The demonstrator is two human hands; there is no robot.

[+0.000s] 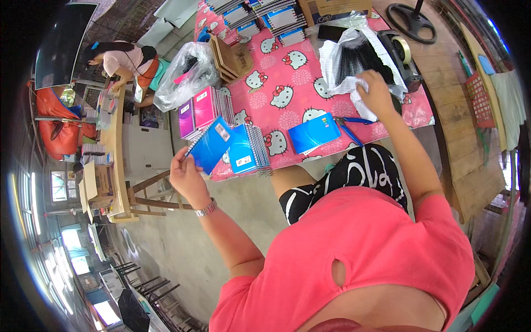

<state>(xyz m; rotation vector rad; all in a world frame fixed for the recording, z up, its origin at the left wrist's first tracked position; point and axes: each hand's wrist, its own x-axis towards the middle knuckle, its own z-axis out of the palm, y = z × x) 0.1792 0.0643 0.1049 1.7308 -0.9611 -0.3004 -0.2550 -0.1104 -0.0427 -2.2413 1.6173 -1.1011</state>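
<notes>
My left hand (pixel 187 176) grips a blue notebook (pixel 211 145) by its lower left edge, tilted over a stack of spiral-bound blue notebooks (pixel 244 148). On the right, my right hand (pixel 377 95) is at the edge of a crumpled white paper (pixel 335 60) holding black binding coils (pixel 359 60). Its fingers are bent together there; whatever they pinch is hidden. Between my hands, another blue notebook (pixel 314 133) lies flat near the table's front edge. Blue-handled pliers (pixel 352 130) lie just right of it.
The pink patterned tablecloth (pixel 296 83) also bears pink and purple notebooks (pixel 203 106), a clear plastic bag (pixel 185 77), a brown wooden holder (pixel 231 60) and a tape dispenser (pixel 402 55). More notebook stacks (pixel 282 25) and a cardboard box (pixel 334 10) stand behind. A person (pixel 130 63) bends at another table.
</notes>
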